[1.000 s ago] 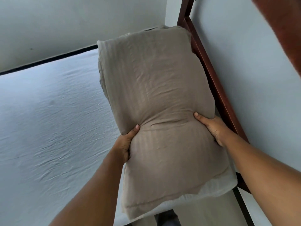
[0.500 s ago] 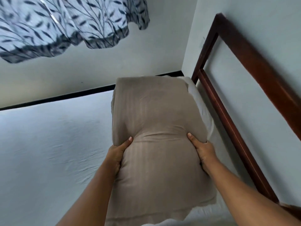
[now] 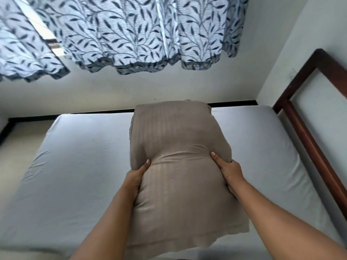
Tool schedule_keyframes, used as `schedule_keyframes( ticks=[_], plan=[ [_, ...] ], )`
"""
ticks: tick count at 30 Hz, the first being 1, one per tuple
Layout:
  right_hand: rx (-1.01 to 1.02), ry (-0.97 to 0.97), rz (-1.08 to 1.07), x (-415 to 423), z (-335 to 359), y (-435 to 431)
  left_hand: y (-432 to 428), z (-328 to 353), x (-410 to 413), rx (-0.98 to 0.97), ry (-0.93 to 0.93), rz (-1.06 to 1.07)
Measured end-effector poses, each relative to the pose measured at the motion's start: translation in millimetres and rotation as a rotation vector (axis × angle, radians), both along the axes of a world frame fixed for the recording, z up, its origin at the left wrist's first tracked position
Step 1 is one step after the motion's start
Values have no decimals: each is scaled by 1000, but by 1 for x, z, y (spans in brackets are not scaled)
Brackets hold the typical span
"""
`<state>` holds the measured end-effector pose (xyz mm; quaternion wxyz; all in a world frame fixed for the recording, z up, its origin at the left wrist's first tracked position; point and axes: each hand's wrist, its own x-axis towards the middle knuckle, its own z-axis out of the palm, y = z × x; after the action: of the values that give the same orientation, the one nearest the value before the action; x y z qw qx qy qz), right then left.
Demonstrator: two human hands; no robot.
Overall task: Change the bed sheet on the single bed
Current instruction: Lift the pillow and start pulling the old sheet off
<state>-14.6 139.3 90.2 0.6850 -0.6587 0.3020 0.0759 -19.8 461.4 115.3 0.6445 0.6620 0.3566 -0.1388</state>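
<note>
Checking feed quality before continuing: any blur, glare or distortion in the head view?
Head view: pillow and both hands sharp; soft daylight through the curtain, no glare; wide-angle bends the headboard; bottom edge slightly blurred.

Single bed with dark reddish-brown wooden frame [image 3: 308, 139] against the pale walls, mattress covered by smooth, lightly wrinkled white fitted sheet [image 3: 78, 166]. Whether the taupe striped pillow [image 3: 180, 166] rests on the sheet can't be told.

Soft daylight through curtain [image 3: 131, 32], mild blur, wide-angle edge warping
</note>
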Motion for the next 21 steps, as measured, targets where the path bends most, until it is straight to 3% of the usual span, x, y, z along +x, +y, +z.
schedule_keyframes(
  ticks=[13, 21],
  plan=[
    [9, 31, 247, 6, 2, 163, 156, 25, -69, 38, 25, 231],
    [-23, 42, 362, 28, -6, 333, 310, 19, -65, 102, 20, 301]
  ],
)
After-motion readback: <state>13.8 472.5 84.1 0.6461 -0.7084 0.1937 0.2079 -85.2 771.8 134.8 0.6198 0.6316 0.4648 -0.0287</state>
